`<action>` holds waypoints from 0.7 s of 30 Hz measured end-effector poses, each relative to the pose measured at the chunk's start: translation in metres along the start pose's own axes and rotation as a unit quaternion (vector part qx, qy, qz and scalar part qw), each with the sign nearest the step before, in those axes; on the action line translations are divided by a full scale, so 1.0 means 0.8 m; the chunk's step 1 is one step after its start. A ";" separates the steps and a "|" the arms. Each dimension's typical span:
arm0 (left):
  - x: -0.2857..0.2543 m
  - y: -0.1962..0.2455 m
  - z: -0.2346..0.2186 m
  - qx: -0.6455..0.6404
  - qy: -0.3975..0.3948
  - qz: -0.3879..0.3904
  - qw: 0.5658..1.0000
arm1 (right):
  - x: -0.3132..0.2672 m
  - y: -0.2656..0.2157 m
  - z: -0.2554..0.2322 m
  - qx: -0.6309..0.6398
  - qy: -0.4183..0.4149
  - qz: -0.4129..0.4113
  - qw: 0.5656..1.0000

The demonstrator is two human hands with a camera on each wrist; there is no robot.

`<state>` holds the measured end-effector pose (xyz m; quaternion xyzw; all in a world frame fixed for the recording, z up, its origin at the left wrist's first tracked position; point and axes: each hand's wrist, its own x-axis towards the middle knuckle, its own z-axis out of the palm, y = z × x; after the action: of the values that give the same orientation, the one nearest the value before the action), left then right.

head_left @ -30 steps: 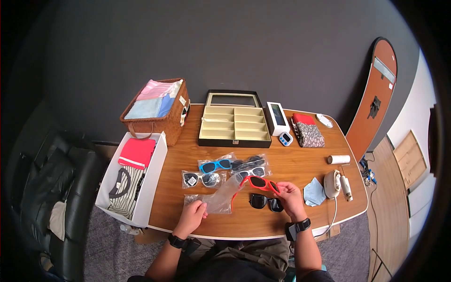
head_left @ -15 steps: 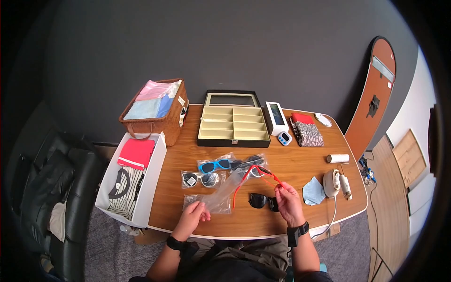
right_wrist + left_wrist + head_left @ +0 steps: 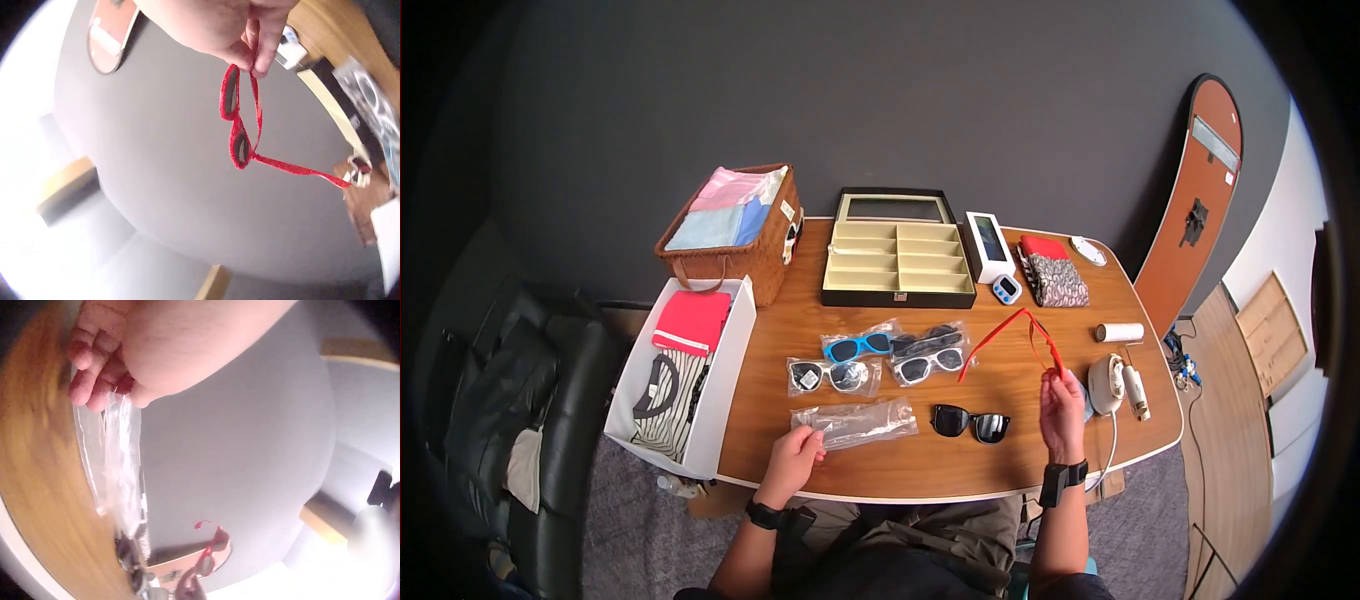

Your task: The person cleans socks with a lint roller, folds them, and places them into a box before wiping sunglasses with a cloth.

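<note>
Red sunglasses (image 3: 232, 117): suspended above the worktop (image 3: 766, 415) by the right hand (image 3: 1061, 412), which pinches one temple arm near its end; the other temple arm extends freely. The left hand (image 3: 792, 466) pinches the near-left end of a clear plastic sleeve (image 3: 862, 424). The hands are well apart. Whether the far end of the sleeve rests on the wood or hovers just over it cannot be confirmed; the left wrist view is foreshortened and glare-affected.

Probable faults:
- Grip slip. Cause: single-point hold on a thin arm; the frame could pivot or drop.
- Snagging. Cause: the free temple arm projects towards the bagged white sunglasses (image 3: 930, 367).
- Lens scuffing. Cause: lowering onto the black sunglasses (image 3: 950, 421), unbagged on the wood.
- Sleeve displacement. Cause: light film, held at one end only.

Clearances: the worktop's near edge runs close to the left hand. The white corded appliance (image 3: 1107, 386) limits travel on the right. Lateral room exists between the black sunglasses and the right hand; a further strip separates the bagged pairs from the open display case (image 3: 870, 298).
</note>
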<state>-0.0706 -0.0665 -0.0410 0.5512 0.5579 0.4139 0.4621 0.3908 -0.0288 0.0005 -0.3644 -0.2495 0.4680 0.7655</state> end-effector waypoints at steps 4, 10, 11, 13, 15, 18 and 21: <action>-0.003 0.005 -0.006 0.173 0.053 0.044 0.982 | 0.019 -0.028 -0.019 -0.287 -0.017 -0.141 0.948; 0.000 0.000 -0.008 0.129 0.083 0.016 0.988 | 0.039 -0.001 -0.034 -0.340 -0.087 -0.071 0.934; -0.001 0.010 -0.009 0.143 0.096 0.022 0.985 | 0.041 0.012 -0.038 -0.331 -0.095 -0.059 0.937; 0.001 0.018 -0.012 0.157 0.110 0.028 0.981 | 0.039 0.031 -0.041 -0.389 -0.115 -0.036 0.913; 0.006 0.021 -0.014 0.154 0.114 0.051 0.980 | 0.030 0.049 -0.032 -0.391 -0.146 -0.039 0.908; 0.008 0.035 -0.015 0.153 0.096 0.057 0.982 | 0.018 0.060 -0.022 -0.411 -0.164 -0.005 0.897; 0.005 0.041 -0.008 0.211 0.100 0.137 0.963 | 0.012 0.053 -0.010 -0.467 -0.183 0.021 0.865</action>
<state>-0.0691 -0.0606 -0.0081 0.6633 0.5952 0.3989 0.2160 0.3780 -0.0104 -0.0379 -0.5921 -0.5670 0.3712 0.4360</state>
